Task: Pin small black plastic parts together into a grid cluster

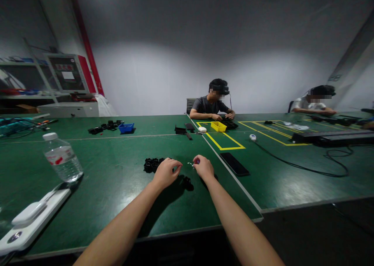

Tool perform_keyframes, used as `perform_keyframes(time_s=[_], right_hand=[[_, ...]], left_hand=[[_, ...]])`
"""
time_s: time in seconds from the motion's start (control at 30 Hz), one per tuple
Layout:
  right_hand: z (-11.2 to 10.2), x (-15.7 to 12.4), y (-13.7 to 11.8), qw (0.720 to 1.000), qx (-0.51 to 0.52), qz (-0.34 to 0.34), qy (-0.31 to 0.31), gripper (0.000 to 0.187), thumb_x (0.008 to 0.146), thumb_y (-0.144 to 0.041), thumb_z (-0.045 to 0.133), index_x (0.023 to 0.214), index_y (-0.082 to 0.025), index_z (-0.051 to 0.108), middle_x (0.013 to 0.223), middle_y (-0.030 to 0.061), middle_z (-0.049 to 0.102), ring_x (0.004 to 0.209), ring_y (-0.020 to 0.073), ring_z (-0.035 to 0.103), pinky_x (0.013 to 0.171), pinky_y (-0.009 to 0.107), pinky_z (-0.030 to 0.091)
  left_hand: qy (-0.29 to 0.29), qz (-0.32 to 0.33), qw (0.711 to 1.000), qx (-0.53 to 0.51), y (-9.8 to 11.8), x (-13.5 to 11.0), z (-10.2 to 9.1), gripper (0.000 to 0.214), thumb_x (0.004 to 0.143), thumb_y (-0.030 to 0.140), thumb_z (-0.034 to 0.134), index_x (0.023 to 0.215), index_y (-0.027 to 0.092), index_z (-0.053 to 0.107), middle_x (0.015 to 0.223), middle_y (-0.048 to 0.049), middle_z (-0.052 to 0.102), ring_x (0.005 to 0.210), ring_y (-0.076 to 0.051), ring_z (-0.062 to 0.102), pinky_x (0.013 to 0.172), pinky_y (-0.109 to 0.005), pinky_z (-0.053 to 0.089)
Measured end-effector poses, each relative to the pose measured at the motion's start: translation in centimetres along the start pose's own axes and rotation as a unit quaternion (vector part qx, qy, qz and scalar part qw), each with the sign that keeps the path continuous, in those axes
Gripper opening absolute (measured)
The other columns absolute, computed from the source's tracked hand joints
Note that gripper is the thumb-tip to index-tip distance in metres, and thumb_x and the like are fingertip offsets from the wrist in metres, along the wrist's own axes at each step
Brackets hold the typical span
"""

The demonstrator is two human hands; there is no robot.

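My left hand (167, 172) hovers over the green table with thumb and forefinger brought together in a pinch. Whatever sits between those fingertips, if anything, is too small to make out. Beside it and partly behind it lies a cluster of small black parts (151, 164). My right hand (203, 167) is closed too, its fingers curled, and a tiny purple spot shows at the fingertips. Small white bits (190, 164) lie by the right fingertips. Between my forearms rests a single black part (187, 182), its details lost in shadow.
A phone (234, 164) lies right of my hands. To the left stand a water bottle (63, 157) and a white power strip (35, 219). Farther back are a blue bin (126, 129), a yellow bin (218, 126) and black pieces (180, 130). Two people sit across the table.
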State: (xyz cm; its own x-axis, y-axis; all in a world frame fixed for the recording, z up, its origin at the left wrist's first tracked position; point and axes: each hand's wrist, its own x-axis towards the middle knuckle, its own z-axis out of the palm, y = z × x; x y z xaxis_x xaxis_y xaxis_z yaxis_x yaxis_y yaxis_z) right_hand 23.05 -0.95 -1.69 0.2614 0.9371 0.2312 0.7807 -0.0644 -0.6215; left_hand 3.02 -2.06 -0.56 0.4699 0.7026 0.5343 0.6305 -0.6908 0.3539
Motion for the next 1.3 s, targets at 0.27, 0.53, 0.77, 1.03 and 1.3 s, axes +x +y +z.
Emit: perform_keyframes(time_s=[0.27, 0.53, 0.77, 1.03, 1.3], right_hand=[[-0.1, -0.2, -0.3, 1.000, 0.001, -0.012, 0.006, 0.013, 0.072, -0.017, 0.070, 0.079, -0.027, 0.067, 0.082, 0.0001, 0.071, 0.073, 0.0174, 0.063, 0.056, 0.025, 0.035], [-0.1, -0.1, -0.3, 1.000, 0.029, -0.009, 0.005, 0.011, 0.071, -0.017, 0.069, 0.078, -0.026, 0.067, 0.081, -0.0002, 0.071, 0.073, 0.0171, 0.063, 0.058, 0.025, 0.039], [1.3, 0.6, -0.4, 0.962, 0.260, -0.079, -0.032, 0.012, 0.062, -0.023, 0.070, 0.069, -0.019, 0.062, 0.068, -0.0007, 0.066, 0.067, 0.0162, 0.062, 0.063, 0.026, 0.047], [1.4, -0.5, -1.8, 0.864, 0.475, -0.028, -0.163, 0.031, 0.049, -0.029, 0.081, 0.066, -0.017, 0.059, 0.053, -0.0043, 0.059, 0.043, 0.0087, 0.048, 0.041, 0.019, 0.034], [0.8, -1.0, -2.1, 0.844, 0.495, -0.005, -0.207, 0.038, 0.047, -0.030, 0.086, 0.068, -0.017, 0.057, 0.052, -0.0058, 0.058, 0.040, 0.0073, 0.048, 0.037, 0.017, 0.032]], left_hand=[[0.001, 0.000, 1.000, -0.001, 0.2, 0.0, 0.0, 0.019, 0.089, 0.021, 0.053, 0.092, 0.022, 0.071, 0.091, -0.0029, 0.073, 0.088, -0.019, 0.060, 0.081, -0.032, 0.047], [0.009, 0.005, 1.000, -0.001, 0.0, 0.0, 0.1, 0.017, 0.088, 0.019, 0.054, 0.092, 0.022, 0.071, 0.092, -0.0026, 0.073, 0.088, -0.019, 0.060, 0.081, -0.032, 0.047], [0.016, 0.000, 1.000, -0.006, -0.4, 0.1, 0.4, 0.015, 0.086, 0.021, 0.060, 0.096, 0.022, 0.071, 0.095, -0.0028, 0.073, 0.090, -0.019, 0.060, 0.082, -0.032, 0.048], [0.036, 0.027, 0.999, -0.025, -0.6, 0.0, 0.7, 0.018, 0.084, 0.025, 0.067, 0.101, 0.025, 0.072, 0.096, -0.0030, 0.071, 0.090, -0.018, 0.060, 0.082, -0.030, 0.048], [0.061, 0.048, 0.996, -0.036, -1.0, -0.1, 1.1, 0.017, 0.084, 0.030, 0.069, 0.099, 0.026, 0.074, 0.094, -0.0032, 0.070, 0.088, -0.016, 0.061, 0.079, -0.028, 0.049]])
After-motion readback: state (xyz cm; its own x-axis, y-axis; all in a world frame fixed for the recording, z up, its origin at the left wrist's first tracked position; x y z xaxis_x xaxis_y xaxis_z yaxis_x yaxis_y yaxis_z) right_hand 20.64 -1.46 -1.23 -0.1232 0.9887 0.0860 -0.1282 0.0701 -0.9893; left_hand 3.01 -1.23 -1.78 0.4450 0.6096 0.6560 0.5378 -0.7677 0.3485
